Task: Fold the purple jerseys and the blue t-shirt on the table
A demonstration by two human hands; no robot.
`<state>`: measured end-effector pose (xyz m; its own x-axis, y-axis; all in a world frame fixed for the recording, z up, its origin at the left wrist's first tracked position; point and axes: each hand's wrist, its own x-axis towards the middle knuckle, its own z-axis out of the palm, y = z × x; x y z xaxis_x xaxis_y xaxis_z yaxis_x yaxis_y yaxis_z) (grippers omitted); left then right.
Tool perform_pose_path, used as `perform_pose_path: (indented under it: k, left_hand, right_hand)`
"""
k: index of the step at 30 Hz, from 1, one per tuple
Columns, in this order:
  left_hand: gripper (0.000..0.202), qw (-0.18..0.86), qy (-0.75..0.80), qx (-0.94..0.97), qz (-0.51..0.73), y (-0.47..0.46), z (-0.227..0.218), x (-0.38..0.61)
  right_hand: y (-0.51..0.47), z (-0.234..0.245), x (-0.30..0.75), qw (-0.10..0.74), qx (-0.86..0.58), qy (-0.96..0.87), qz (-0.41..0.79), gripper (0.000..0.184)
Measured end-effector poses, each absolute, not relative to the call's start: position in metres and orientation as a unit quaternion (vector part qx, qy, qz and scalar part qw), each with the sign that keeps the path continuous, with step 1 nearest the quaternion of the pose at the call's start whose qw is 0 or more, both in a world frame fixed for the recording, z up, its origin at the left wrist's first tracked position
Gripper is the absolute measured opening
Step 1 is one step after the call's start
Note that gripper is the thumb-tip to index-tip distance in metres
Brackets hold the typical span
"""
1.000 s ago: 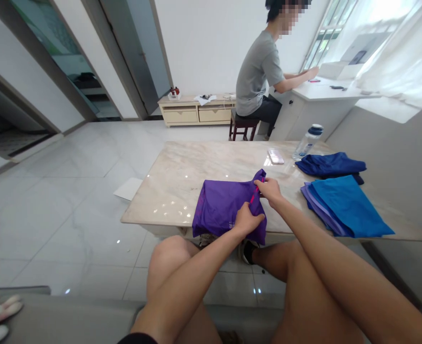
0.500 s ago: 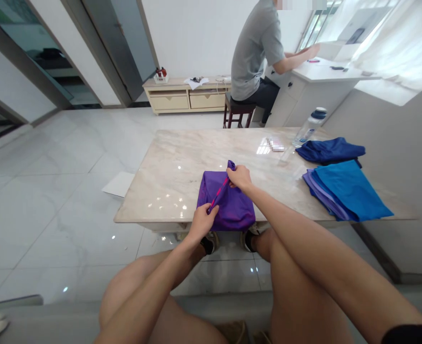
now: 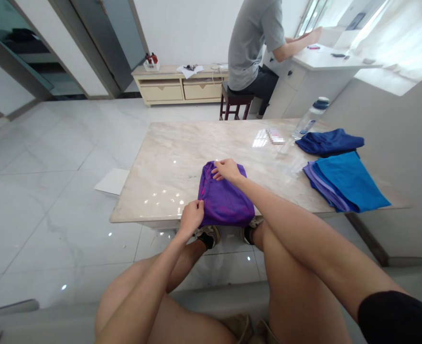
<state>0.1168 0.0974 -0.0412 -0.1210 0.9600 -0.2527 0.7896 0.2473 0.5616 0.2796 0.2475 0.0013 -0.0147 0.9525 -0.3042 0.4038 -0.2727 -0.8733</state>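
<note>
A purple cloth bag with a pinkish-red strip along its left side lies at the front edge of the marble-topped table. My left hand pinches its lower left edge, thumb against the fingers. Over the bag's upper edge is my right hand, its fingers apart and slightly curved, touching or just above the fabric. Nothing shows gripped in that hand.
On the table's right are a stack of blue and lavender cloths, a dark blue cloth, clear plastic and a water bottle. Beyond, a person in a grey shirt sits on a stool at a white desk.
The pink-striped edge, earlier stretched diagonally between both hands, now lies along the bag's left side. My left hand has shifted left; my right hand has moved slightly left and its fingers have spread.
</note>
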Motion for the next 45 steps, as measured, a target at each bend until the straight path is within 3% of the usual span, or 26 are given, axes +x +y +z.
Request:
perform_pose_path:
  k: [6,13,16,20,29,37,45]
  left_hand:
    - [0.044,0.173,0.749,0.640,-0.007,0.091,-0.027,0.111]
    - [0.036,0.166,0.737,0.654,0.048,0.116,-0.026,0.113]
    - [0.032,0.168,0.730,0.659,0.068,0.129,-0.027,0.117]
    - [0.028,0.172,0.731,0.650,0.114,0.149,-0.034,0.125]
    - [0.028,0.170,0.758,0.609,0.161,0.173,-0.052,0.127]
    - [0.037,0.156,0.787,0.592,0.075,0.172,-0.040,0.110]
    - [0.037,0.095,0.721,0.675,0.128,0.210,-0.039,0.132]
  right_hand:
    - [0.247,0.000,0.323,0.278,-0.659,-0.558,0.420,0.020]
    - [0.249,-0.020,0.388,0.093,-0.651,-0.728,0.193,0.027]
    - [0.262,-0.029,0.396,0.064,-0.621,-0.764,0.161,0.043]
    - [0.280,-0.042,0.396,0.019,-0.629,-0.764,0.141,0.045]
    - [0.282,-0.048,0.396,0.043,-0.644,-0.751,0.143,0.033]
    - [0.279,-0.043,0.393,0.042,-0.677,-0.716,0.164,0.031]
    - [0.276,-0.035,0.384,0.074,-0.677,-0.713,0.168,0.032]
